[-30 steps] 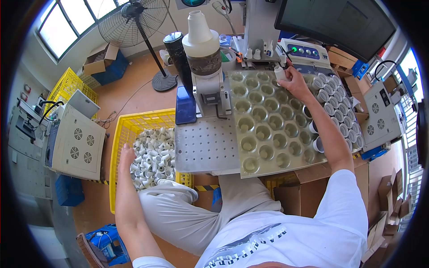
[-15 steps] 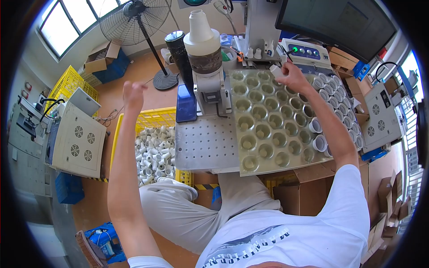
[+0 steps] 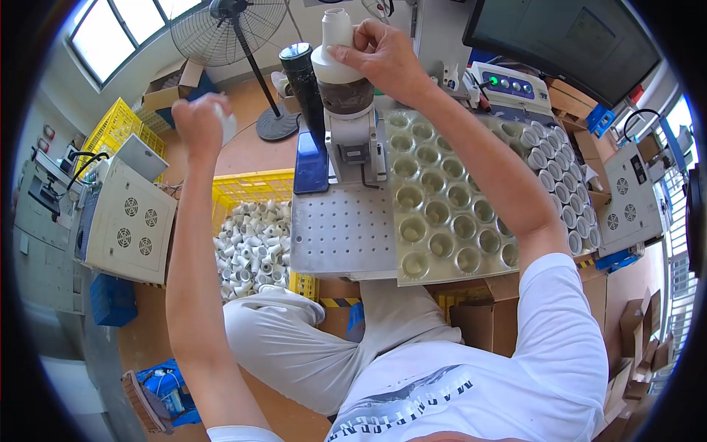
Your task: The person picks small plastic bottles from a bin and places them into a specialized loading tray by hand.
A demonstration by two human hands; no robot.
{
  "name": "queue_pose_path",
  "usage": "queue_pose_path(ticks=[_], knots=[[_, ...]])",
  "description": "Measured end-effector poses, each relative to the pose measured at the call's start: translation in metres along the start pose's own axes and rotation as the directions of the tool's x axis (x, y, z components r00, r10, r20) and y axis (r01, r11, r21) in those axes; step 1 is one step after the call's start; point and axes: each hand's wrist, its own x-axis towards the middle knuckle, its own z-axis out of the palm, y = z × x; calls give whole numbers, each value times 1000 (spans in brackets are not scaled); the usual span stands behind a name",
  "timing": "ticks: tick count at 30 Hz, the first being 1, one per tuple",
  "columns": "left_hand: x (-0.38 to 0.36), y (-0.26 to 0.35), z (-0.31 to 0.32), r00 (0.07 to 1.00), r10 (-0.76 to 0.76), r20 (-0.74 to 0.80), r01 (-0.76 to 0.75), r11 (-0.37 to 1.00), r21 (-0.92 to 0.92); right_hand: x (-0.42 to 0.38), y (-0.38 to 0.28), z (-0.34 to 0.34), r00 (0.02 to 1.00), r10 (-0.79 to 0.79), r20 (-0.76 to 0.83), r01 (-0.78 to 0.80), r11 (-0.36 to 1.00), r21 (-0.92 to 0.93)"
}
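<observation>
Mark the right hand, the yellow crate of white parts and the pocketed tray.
right hand [image 3: 387, 55], head view, back of the hand
yellow crate [image 3: 247, 186], head view, far rim
pocketed tray [image 3: 442, 184], head view, bare web between pockets

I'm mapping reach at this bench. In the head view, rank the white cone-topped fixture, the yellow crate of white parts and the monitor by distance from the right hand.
1. White cone-topped fixture: under the right hand.
2. Monitor: upper right.
3. Yellow crate: lower left, beside the bench.
</observation>
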Motion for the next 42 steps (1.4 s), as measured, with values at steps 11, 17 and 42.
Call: queue_pose_path(ticks=[11, 17, 42], knots=[[-311, -225, 58, 436, -646, 626, 577, 735, 357, -119, 5, -158, 735, 442, 515, -84, 812, -577], [-269, -179, 76, 522, -571, 634, 469, 813, 346, -213, 7, -209, 466, 760, 453, -78, 546, -834], [-308, -185, 49, 509, -156, 846, 40, 987, 158, -181, 155, -150, 913, 405, -45, -398, 863, -312]])
